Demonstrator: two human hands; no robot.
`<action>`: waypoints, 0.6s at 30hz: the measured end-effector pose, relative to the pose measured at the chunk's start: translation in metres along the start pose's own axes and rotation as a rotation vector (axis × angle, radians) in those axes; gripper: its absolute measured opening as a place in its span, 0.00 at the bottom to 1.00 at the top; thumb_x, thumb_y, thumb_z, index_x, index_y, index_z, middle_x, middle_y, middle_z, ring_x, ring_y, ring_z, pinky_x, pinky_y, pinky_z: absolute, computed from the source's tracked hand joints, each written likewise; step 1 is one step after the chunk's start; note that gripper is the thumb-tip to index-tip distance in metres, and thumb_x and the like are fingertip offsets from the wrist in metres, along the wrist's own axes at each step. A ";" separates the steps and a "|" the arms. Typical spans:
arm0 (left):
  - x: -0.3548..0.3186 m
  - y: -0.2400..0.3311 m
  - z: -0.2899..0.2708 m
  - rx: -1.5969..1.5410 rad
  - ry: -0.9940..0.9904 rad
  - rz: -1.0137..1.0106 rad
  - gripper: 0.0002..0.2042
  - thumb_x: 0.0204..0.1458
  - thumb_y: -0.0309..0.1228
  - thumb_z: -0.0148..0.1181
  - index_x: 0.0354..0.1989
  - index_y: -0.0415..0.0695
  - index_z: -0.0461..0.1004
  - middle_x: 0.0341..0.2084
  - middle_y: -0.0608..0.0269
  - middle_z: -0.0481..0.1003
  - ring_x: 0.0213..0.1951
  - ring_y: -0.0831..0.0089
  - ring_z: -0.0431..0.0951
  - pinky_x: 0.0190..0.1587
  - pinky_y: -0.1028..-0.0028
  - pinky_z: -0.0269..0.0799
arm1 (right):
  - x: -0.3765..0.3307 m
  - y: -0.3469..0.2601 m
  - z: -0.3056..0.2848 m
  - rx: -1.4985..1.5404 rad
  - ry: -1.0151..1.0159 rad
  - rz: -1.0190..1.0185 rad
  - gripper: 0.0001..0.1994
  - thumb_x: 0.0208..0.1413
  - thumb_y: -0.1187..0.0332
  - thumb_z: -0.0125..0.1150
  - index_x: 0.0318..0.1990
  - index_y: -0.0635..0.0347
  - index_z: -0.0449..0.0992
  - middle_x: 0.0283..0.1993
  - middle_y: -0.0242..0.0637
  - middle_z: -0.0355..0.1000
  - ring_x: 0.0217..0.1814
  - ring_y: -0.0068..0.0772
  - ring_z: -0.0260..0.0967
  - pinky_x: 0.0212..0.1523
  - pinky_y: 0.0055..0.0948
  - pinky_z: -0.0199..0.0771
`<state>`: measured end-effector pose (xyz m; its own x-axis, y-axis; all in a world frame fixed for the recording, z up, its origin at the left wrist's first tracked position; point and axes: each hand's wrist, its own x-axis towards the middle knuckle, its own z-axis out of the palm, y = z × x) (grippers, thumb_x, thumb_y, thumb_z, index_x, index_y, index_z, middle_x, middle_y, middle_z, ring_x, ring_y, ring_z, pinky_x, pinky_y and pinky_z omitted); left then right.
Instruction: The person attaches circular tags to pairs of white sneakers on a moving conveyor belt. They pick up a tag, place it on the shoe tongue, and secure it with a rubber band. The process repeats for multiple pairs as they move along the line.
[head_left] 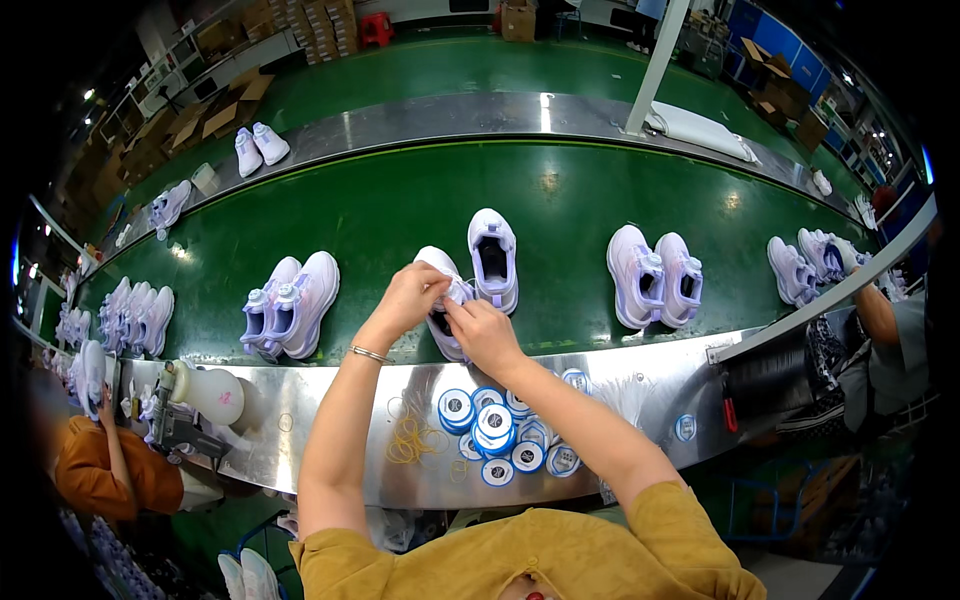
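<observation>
A white and lilac sneaker (435, 260) stands on the green belt in front of me, toe pointing away. My left hand (406, 298) is at its tongue, thumb and fingers pinched together. From the right, my right hand (484, 332) meets it there, also with closed fingers. Whatever small thing the fingertips hold is too small and covered to make out. The matching sneaker (489, 228) stands close on the right, its opening facing me. Below my hands, several round blue and white tags (494, 420) lie in a heap on the metal ledge, beside loose yellow rubber bands (408, 443).
Other sneaker pairs stand on the green belt (400, 190), one pair (300, 305) to the left, another (650, 275) to the right. A white round container (215, 396) and a grey tool (180, 415) sit on the left ledge. Co-workers (110, 460) are at both sides.
</observation>
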<state>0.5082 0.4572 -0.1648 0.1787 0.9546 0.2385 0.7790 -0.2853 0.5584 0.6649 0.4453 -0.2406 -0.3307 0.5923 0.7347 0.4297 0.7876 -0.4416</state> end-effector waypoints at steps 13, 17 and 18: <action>0.005 0.003 0.002 0.042 0.031 -0.040 0.14 0.45 0.34 0.64 0.35 0.36 0.79 0.28 0.49 0.75 0.34 0.56 0.76 0.37 0.64 0.72 | 0.002 -0.002 0.005 0.093 0.044 0.072 0.07 0.50 0.72 0.58 0.38 0.58 0.75 0.25 0.37 0.69 0.29 0.40 0.69 0.29 0.36 0.72; 0.008 0.013 0.006 0.370 -0.018 -0.113 0.12 0.44 0.31 0.63 0.36 0.36 0.79 0.28 0.52 0.75 0.32 0.57 0.75 0.37 0.64 0.72 | 0.003 -0.003 0.010 0.125 0.032 0.078 0.07 0.52 0.71 0.57 0.38 0.60 0.75 0.26 0.39 0.69 0.30 0.42 0.69 0.30 0.38 0.70; 0.009 0.006 0.005 0.330 -0.012 -0.035 0.12 0.44 0.30 0.63 0.36 0.36 0.79 0.27 0.52 0.75 0.32 0.57 0.75 0.37 0.64 0.72 | 0.003 -0.003 0.011 0.127 0.027 0.081 0.06 0.52 0.71 0.57 0.38 0.60 0.75 0.26 0.39 0.69 0.30 0.42 0.69 0.31 0.39 0.70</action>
<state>0.5174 0.4643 -0.1635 0.1541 0.9647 0.2137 0.9369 -0.2113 0.2785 0.6535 0.4460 -0.2426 -0.2760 0.6511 0.7071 0.3437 0.7539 -0.5600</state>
